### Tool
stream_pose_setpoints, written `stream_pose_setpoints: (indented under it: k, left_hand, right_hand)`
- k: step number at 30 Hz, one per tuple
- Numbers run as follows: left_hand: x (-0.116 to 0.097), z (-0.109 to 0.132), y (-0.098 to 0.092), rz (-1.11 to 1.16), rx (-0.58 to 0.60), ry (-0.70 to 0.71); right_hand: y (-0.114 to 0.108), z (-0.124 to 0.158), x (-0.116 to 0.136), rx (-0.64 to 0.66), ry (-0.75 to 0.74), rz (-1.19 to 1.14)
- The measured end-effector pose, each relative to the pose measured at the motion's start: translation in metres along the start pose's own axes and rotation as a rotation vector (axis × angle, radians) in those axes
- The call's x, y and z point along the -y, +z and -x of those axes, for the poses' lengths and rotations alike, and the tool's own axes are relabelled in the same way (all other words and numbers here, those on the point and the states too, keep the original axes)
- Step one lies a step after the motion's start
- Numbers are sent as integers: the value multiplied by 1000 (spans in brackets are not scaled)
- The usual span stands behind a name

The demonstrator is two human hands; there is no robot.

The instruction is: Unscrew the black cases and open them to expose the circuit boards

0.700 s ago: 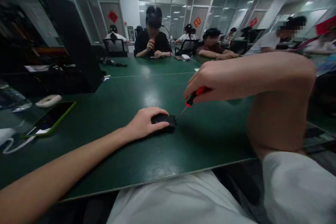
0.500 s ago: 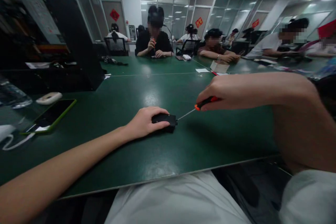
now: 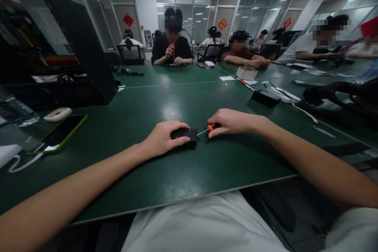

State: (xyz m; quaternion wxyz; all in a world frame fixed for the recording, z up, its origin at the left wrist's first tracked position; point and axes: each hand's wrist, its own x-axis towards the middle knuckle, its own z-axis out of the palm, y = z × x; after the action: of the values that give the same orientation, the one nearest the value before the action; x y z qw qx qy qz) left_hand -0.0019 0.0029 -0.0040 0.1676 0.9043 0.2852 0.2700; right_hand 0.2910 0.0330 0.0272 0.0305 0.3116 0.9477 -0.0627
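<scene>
A small black box (image 3: pixel 189 135) lies on the green table (image 3: pixel 141 106), gripped from its left side by my left hand (image 3: pixel 162 138), thumb along the near edge and fingers over the top. My right hand (image 3: pixel 227 122) is closed around the orange-and-black handle of a screwdriver (image 3: pixel 211 127). The thin metal shaft points left and its end meets or sits very near the right end of the box; exact contact is too small to tell. Part of the handle is hidden inside my right hand.
At left are a green-edged phone (image 3: pixel 60 134), a pale oval object (image 3: pixel 57 114), a clear bottle (image 3: pixel 17 108) and a black shelf unit (image 3: pixel 97 67). Toward the right lie a dark box (image 3: pixel 265 98) and a small carton (image 3: pixel 247 73). Several people sit across the table.
My right hand has dropped lower and moved left with the screwdriver, nearer the box, and the forearm now comes from the lower right. My left hand and the box stay put.
</scene>
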Motion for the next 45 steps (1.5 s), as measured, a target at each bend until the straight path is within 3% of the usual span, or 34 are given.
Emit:
stream_pose_setpoints:
  k: [4, 10, 19, 26, 34, 45]
  left_hand:
    - [0, 0, 0, 8, -5, -2]
    - [0, 0, -2, 41, -17, -37]
    - [3, -1, -27, 52, 77, 8]
    - [2, 1, -20, 70, 43, -67]
    - [-1, 1, -13, 96, -8, -106]
    - [5, 0, -32, 58, 87, -71]
  right_hand:
    - [8, -3, 6, -81, -54, 25]
    - [18, -5, 7, -94, -42, 2]
    - [13, 1, 0, -178, 72, 186]
    - [16, -3, 13, -204, 124, 218]
    - [25, -9, 20, -235, 73, 124]
    - [27, -9, 20, -284, 56, 117]
